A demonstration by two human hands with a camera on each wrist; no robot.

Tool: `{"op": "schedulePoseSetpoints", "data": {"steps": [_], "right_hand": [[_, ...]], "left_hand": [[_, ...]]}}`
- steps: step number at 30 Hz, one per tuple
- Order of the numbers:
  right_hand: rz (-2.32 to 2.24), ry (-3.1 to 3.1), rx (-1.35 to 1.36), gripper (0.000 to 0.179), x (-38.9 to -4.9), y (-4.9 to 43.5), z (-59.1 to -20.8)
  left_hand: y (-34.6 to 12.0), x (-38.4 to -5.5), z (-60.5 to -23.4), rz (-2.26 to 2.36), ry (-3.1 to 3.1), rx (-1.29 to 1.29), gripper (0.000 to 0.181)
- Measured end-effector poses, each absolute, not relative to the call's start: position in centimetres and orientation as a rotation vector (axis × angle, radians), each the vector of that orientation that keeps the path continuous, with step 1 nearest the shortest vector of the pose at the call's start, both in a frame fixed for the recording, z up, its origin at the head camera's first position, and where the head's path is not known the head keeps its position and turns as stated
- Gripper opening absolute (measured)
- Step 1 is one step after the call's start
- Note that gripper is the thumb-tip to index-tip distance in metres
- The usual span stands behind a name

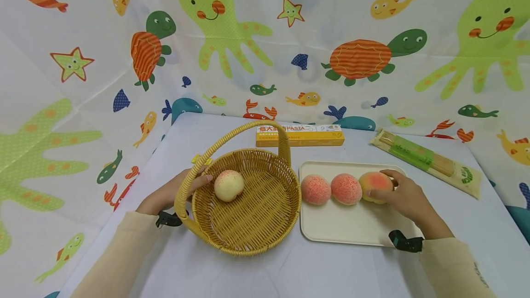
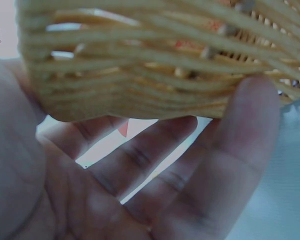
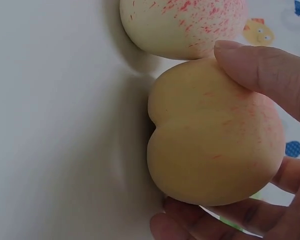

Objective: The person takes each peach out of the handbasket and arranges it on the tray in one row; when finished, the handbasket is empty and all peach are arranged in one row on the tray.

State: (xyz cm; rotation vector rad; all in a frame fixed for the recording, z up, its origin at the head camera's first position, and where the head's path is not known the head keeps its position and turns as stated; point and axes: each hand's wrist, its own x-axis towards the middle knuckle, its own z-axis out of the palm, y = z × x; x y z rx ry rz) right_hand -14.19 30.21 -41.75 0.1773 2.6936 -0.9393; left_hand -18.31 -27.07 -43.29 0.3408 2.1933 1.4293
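While the left hand (image 1: 171, 191) grips a wicker basket (image 1: 265, 210) already containing one pale peach (image 1: 229, 186), the right hand (image 1: 407, 199) clasps a yellow peach (image 1: 374, 181), two pink peaches (image 1: 346, 189) still on the tray (image 1: 352, 225).

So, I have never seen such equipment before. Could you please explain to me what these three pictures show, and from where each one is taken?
No machine works here, only a person in beige sleeves. The widest picture comes from a camera on the head, looking forward and down; the other two come from cameras on the left and right wrists.

On the white table stands a wicker basket with one pale peach inside. Beside it is a cream tray with two pink-speckled peaches on it. Farther back lie a pasta box and a packet with a green label. A cloth with sea animals hangs at the back.

The left hand holds the basket by its side, and the right hand grips a yellow peach at the tray.
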Motion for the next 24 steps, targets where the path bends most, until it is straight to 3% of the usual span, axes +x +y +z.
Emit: {"op": "schedulePoseSetpoints", "data": {"steps": [10,24], "right_hand": [[-1.044,2.659,0.119,0.1,-14.06,30.29,-42.07],[-1.18,2.662,0.025,0.084,-13.83,30.38,-42.38]], "left_hand": [[-27.01,-18.26,-43.21,1.426,2.195,0.341,0.049],[-27.02,-18.27,-43.23,1.42,2.206,0.349,0.047]]}}
